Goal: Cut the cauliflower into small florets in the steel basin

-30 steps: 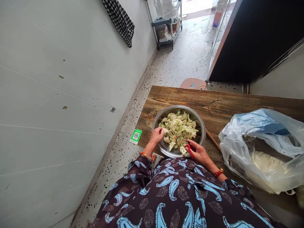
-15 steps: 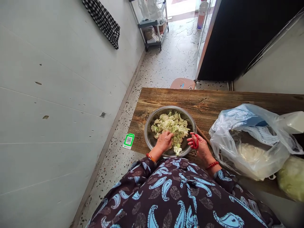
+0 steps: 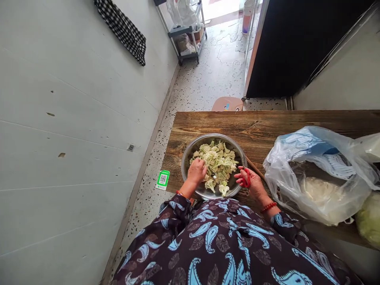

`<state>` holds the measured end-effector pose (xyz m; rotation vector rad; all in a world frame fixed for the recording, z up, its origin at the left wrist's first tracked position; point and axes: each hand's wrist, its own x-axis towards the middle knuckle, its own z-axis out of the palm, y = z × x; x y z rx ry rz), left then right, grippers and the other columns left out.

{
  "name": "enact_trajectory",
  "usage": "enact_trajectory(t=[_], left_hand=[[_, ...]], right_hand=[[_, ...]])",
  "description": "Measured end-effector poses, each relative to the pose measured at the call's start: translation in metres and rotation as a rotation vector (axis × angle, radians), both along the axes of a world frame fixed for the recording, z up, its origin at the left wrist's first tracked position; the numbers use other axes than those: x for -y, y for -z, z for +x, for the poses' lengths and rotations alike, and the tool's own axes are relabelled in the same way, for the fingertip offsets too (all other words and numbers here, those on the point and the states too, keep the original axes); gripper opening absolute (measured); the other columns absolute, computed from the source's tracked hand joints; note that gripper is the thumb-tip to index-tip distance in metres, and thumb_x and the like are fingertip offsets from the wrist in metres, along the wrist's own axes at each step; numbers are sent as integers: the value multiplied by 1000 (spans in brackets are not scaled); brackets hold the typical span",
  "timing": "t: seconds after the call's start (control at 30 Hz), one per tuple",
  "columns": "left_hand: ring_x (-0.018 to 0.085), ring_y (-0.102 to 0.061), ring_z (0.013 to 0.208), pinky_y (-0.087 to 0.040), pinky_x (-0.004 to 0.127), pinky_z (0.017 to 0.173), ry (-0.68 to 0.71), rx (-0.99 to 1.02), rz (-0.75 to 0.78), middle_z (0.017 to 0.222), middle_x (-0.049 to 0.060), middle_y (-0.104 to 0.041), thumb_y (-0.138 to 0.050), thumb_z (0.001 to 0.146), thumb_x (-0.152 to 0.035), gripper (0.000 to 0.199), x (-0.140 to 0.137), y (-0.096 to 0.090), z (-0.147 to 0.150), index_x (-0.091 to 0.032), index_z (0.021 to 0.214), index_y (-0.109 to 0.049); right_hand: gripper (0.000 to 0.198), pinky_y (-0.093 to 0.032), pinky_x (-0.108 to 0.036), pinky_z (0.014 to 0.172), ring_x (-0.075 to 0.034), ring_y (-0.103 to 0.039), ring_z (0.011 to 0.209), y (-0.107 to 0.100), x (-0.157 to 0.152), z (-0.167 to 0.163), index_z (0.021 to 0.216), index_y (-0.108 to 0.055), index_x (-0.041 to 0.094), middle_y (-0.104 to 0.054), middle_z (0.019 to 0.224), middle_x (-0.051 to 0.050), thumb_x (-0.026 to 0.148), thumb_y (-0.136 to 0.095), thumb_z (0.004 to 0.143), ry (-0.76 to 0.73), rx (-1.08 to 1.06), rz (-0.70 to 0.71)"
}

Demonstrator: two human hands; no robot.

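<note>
A round steel bowl [image 3: 184, 160] on the wooden table is heaped with pale green-white cauliflower florets [image 3: 218, 156]. Over the bowl's left side is my left hand [image 3: 196, 172], its fingers curled down at the edge of the heap; its fingertips are hidden, so what they hold cannot be made out. At the right rim, my right hand [image 3: 254, 183] grips a pair of scissors by the red handles [image 3: 246, 178]. Their blades hardly show. Two florets lie apart from the heap at the near side of the bowl.
On the wooden table [image 3: 202, 123], a clear plastic bag [image 3: 282, 174] with pale contents stands to the right, a pale green cabbage-like vegetable [image 3: 369, 221] beside it. A green QR card [image 3: 163, 179] sits at the left edge. Beyond are a pink stool [image 3: 227, 103] and a wheeled cart [image 3: 185, 31].
My left hand has moved left, from the middle of the cauliflower to the bowl's left side. Another floret now shows at the near side. My right hand still has the scissors.
</note>
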<state>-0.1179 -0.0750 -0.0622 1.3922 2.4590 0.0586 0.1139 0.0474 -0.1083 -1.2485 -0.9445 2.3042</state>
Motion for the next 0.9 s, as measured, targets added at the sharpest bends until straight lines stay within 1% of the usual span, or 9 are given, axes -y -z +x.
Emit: enact_trajectory(t=[0.1,0.2,0.27,0.37,0.47,0.6,0.7,0.8,0.9], left_hand=[[26,-47,127,-39,41,108,62,12,131,136,14,-50,-58,87,-27,45,-31,2,-5,-18,131,-53],[31,-32,140,-31,47,114,166,74,27,152,14,-35,-70,79,-30,65,-55,10,-7,-22,139,-47],[35,-28,143,-33,52,112,190,82,-57,155,15,-29,-76,74,-31,68,-61,13,-5,-24,137,-50],[36,-41,133,-41,51,104,277,87,-114,151,15,-35,-75,73,-29,53,-50,9,3,-25,125,-61],[31,-56,115,-46,47,97,390,146,-147,139,13,-46,-73,73,-25,42,-18,0,10,-26,115,-66],[26,-58,110,-47,40,96,352,276,-118,132,12,-49,-72,76,-27,30,32,-4,9,-24,105,-70],[23,-60,109,-48,35,97,293,476,-106,124,9,-54,-72,78,-33,20,49,-4,-2,-24,96,-74],[23,-58,115,-46,36,101,180,532,33,121,10,-56,-69,82,-34,21,36,-3,-15,-23,100,-73],[24,-54,121,-43,40,106,106,417,194,128,13,-54,-64,85,-30,32,-4,2,-26,-21,116,-67]], right_hand=[[46,-50,-19,43,-13,-67,54,1,-1,0,111,-63,20,-75,80,-5,47,-76,77,-9,6,3],[47,-51,-20,43,-13,-67,54,0,-1,0,111,-63,20,-75,80,-5,48,-77,76,-11,14,1],[46,-51,-19,43,-13,-67,54,0,-2,0,110,-64,21,-75,80,-5,47,-77,76,-13,14,0],[45,-51,-18,44,-12,-67,55,0,-3,0,111,-63,21,-75,81,-5,47,-77,77,-14,5,-8],[46,-50,-19,43,-13,-67,54,2,-4,0,111,-63,21,-75,81,-6,47,-77,76,-10,4,-25],[46,-51,-20,43,-14,-67,55,2,-5,2,112,-63,20,-75,82,-6,46,-77,77,-29,-5,-33],[46,-51,-19,44,-13,-67,55,1,-6,3,113,-63,20,-75,82,-6,46,-77,77,-36,-8,-45],[47,-51,-19,44,-12,-67,55,-1,-6,2,113,-63,19,-75,82,-6,47,-76,78,-48,5,-25],[48,-51,-19,44,-12,-67,55,-1,-6,2,113,-63,20,-76,81,-5,48,-76,77,-47,21,-18]])
